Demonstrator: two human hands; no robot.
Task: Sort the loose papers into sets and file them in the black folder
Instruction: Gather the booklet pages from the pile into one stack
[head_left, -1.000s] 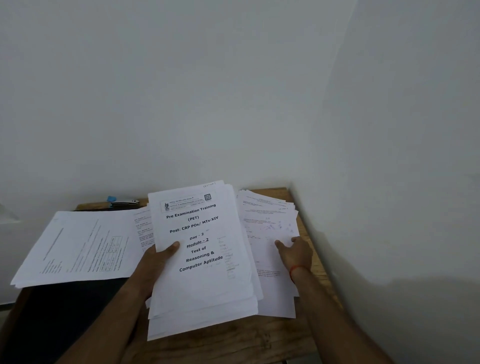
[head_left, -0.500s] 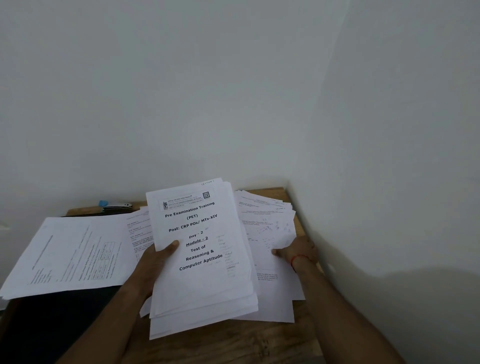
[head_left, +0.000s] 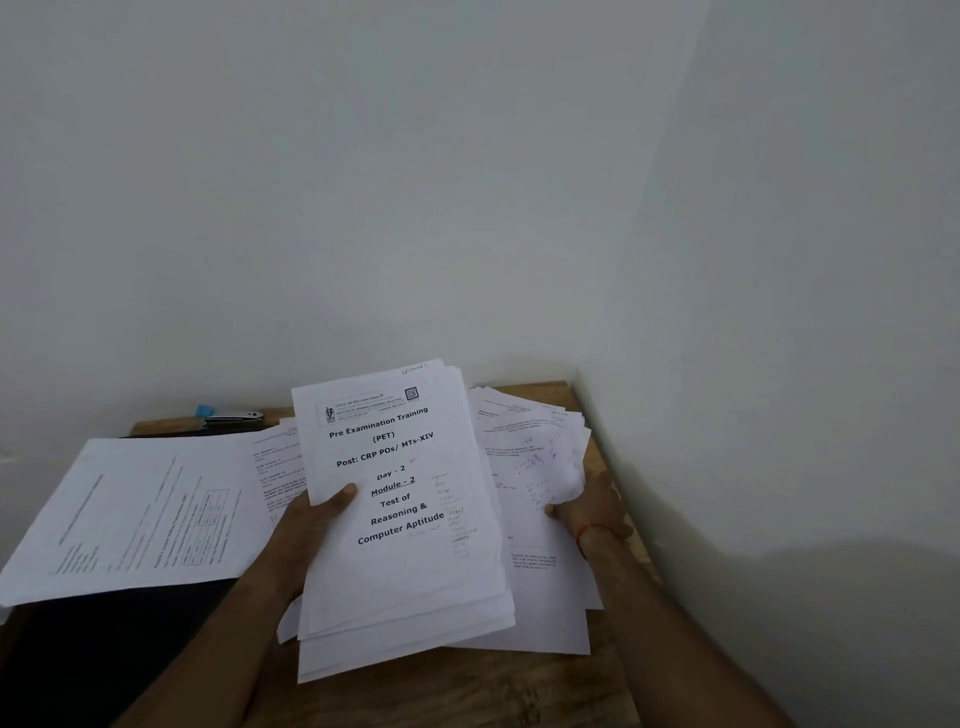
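- The left grip (head_left: 311, 525) grasps the sorted stack (head_left: 405, 545). Its thumb lies on the cover page headed "Pre Examination Training" and its fingers are hidden underneath.
- The stack is held tilted above the desk (head_left: 467, 696), and its lower edges are fanned unevenly.
- The right grip (head_left: 589, 512) is at the right edge of the loose pile (head_left: 524, 457) beside the wall. Its thumb is on top and the upper sheets curl up over it. It appears to pinch those sheets, though its fingers are hidden.
- The black folder (head_left: 104, 654) lies at the lower left of the desk, partly covered by the spread sheets (head_left: 130, 514).
- The step in hand looks like drawing the next sheets off the loose pile to match them to the held set.
- To do it well, peel off one sheet at a time and read its heading before adding it.
- The left thumb should press firmly so the fanned pages do not slide out.
- Tapping the stack square on the desk before filing would help, and the spread sheets need lifting off the folder first.
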